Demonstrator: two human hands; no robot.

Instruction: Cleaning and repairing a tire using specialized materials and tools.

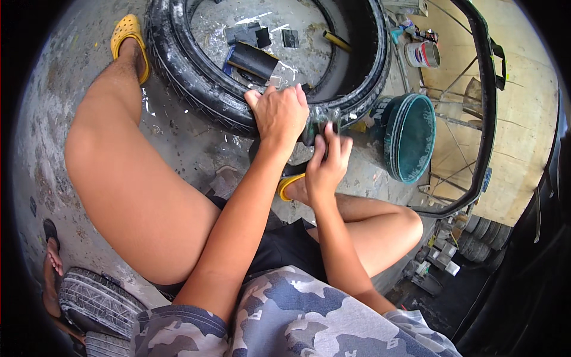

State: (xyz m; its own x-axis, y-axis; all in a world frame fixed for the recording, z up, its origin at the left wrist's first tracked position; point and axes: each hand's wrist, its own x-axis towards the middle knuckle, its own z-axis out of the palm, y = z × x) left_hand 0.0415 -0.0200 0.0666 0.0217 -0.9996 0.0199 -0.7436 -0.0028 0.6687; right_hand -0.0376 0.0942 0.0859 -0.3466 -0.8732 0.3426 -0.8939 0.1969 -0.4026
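Head view: my left hand [279,113] clamps the tyre [196,83] wall, my right hand [327,163] pinches a small dark part [314,128] just beside it, nearer me.

You're in a tyre/bike repair workshop, prob. roadside or open-front. Evidence: you sit low on a stained, scuffed concrete floor [178,134] w/ a black tyre [196,83] lying flat in front of you, rubber patch scraps [256,37] and a yellow-handled tool [336,40] inside its ring. Spoked wheel [476,107] w/ tyre stands to your right against a plywood board [529,113]. Teal basin [413,137] tipped on edge beside it, small tin [422,55] near the top. Another treaded tyre [98,303] at lower left, stacked small tyres [485,241] lower right. Grime everywhere, no home or office furniture.
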